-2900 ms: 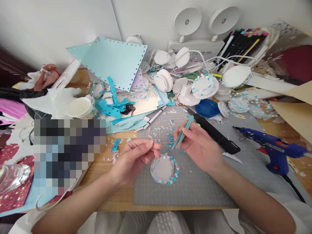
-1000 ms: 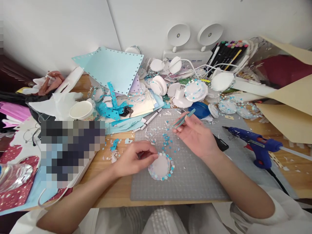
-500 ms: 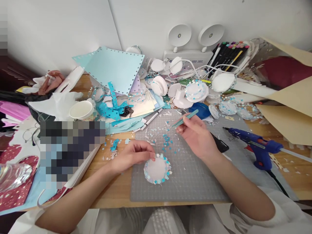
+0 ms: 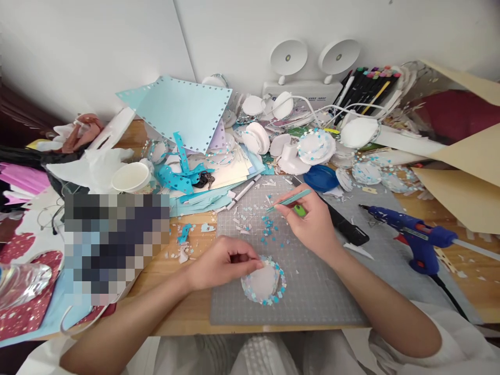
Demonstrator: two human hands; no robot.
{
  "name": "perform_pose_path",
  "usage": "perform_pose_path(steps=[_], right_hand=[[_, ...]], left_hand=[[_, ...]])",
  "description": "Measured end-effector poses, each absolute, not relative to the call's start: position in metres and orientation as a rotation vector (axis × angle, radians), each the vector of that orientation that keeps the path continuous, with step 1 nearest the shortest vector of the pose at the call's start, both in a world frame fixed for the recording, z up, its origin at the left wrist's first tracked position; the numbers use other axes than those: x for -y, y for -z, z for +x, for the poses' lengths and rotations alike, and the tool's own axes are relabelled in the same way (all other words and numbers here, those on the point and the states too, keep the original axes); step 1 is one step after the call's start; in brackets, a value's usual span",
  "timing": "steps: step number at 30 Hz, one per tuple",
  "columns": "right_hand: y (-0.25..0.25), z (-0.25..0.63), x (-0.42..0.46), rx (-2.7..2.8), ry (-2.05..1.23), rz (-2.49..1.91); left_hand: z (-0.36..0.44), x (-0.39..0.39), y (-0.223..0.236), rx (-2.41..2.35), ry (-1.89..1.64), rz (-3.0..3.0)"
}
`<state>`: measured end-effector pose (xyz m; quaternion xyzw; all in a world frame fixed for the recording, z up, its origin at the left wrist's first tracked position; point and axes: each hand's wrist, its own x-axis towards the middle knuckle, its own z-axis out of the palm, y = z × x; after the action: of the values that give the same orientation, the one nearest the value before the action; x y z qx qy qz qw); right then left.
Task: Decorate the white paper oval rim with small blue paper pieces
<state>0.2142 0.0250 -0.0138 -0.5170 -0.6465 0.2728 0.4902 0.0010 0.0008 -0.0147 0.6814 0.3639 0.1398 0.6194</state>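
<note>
A small white paper disc point(image 4: 264, 281) rimmed with tiny blue and white paper bits lies on the grey cutting mat point(image 4: 312, 291). My left hand point(image 4: 222, 263) is curled with its fingertips pressed on the disc's left edge. My right hand point(image 4: 308, 221) is closed on teal tweezers point(image 4: 291, 199), whose tips point left over a scatter of small blue paper bits point(image 4: 267, 226) on the mat. The two hands are apart, with the scatter between them.
A blue glue gun point(image 4: 406, 232) and a black tool point(image 4: 344, 224) lie right of my right hand. Behind the mat are piled papers, a light blue sheet point(image 4: 183, 109), white discs, a blue lid point(image 4: 321, 177), a paper cup point(image 4: 130, 177), markers point(image 4: 369, 86).
The disc has shifted slightly right and nearer under my left hand. My right hand has lowered the tweezers so their tips now sit closer to the blue bits.
</note>
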Motion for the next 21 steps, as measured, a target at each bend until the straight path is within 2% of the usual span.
perform_pose_path(steps=[3,5,16,21], right_hand=[[0.015,0.220,-0.027,1.698,-0.404,-1.333],[0.017,0.223,-0.028,1.720,-0.360,-1.371],[0.013,0.222,-0.029,1.625,-0.392,-1.400],[0.006,0.216,-0.022,1.421,-0.660,-1.156]], left_hand=[[0.002,0.000,0.015,-0.855,-0.353,1.581],[0.002,0.000,0.015,-0.875,-0.390,1.564],[0.000,-0.004,0.007,-0.929,-0.518,1.398],[0.003,-0.006,0.013,-0.981,-0.686,1.285]])
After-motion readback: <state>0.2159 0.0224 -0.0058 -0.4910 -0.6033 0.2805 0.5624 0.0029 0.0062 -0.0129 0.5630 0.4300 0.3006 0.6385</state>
